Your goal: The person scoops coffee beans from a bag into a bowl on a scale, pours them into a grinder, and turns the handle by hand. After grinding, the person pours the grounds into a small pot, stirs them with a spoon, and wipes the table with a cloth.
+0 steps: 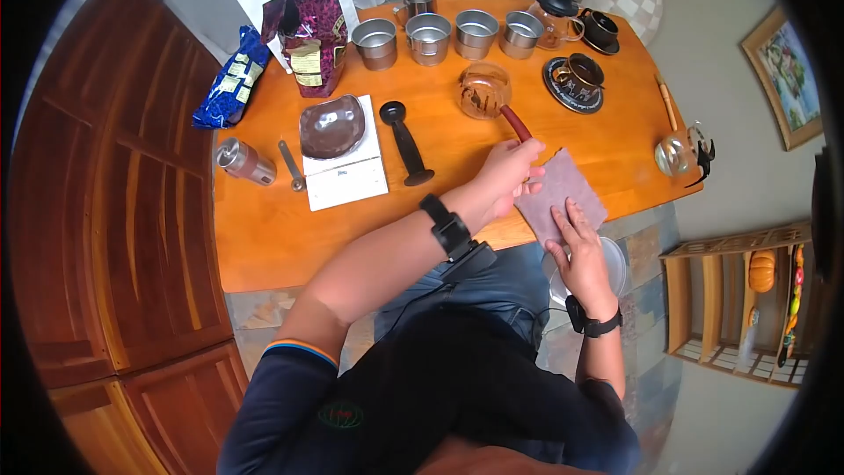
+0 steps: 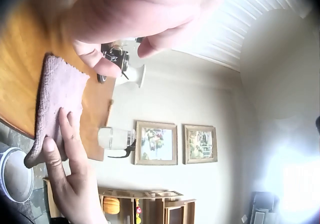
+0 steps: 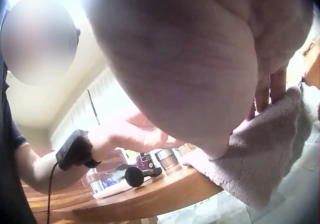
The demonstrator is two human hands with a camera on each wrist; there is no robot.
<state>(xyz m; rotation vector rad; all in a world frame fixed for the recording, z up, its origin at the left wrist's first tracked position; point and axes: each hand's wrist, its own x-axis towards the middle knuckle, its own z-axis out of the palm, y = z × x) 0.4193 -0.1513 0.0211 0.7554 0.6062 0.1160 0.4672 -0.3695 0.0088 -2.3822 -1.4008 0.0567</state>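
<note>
My left hand [image 1: 510, 174] has its fingers curled at the end of the dark red handle of a round glass pot [image 1: 484, 92], which is stained brown inside. In the left wrist view the palm and bent fingers show, while the pot is hidden. Straight fingers of my right hand [image 1: 580, 255] rest on a mauve cloth [image 1: 563, 189] at the table's front edge. The thumb lies across the cloth's near edge in the left wrist view, and part of the cloth [image 3: 265, 159] reaches past the tabletop in the right wrist view.
A white scale [image 1: 347, 185] bears a brown dish [image 1: 332, 127]; a black tamper-like tool [image 1: 406, 145] and a grinder [image 1: 246, 161] lie nearby. Metal cups [image 1: 428, 40], a dripper server [image 1: 556, 22] and a cup on a saucer [image 1: 578, 76] stand behind. A glass pitcher [image 1: 675, 157] is right.
</note>
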